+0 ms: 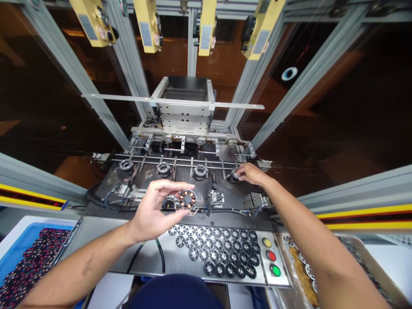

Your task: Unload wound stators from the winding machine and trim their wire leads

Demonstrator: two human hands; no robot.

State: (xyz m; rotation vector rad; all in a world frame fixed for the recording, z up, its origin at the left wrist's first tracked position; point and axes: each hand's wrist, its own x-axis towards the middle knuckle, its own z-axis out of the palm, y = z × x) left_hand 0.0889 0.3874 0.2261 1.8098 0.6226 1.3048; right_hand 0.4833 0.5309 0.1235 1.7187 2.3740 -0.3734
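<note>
In the middle of the view, my left hand point(154, 212) pinches a copper-wound motor stator point(194, 199) between thumb and fingers. Loose thin wires stick out around its rim. Whether another stator sits behind it, I cannot tell. Farther off to the right, my right hand point(253, 174) has its fingers closed at the rightmost round fixture point(234, 175) of the machine. Copper coloring of a second wound stator point(238, 171) shows at those fingertips, partly hidden by them. Three more ring-shaped fixtures, such as the one nearest on the left point(200, 171), stand in the same row.
On the metal ledge point(112, 244) lie rows of black unwound stator cores point(217, 244). Yellow, red and green buttons point(271, 255) are at its right. A blue tray point(19, 244) of wound stators is left, a box of cores point(373, 259) right. Yellow wire tensioners point(206, 30) hang above.
</note>
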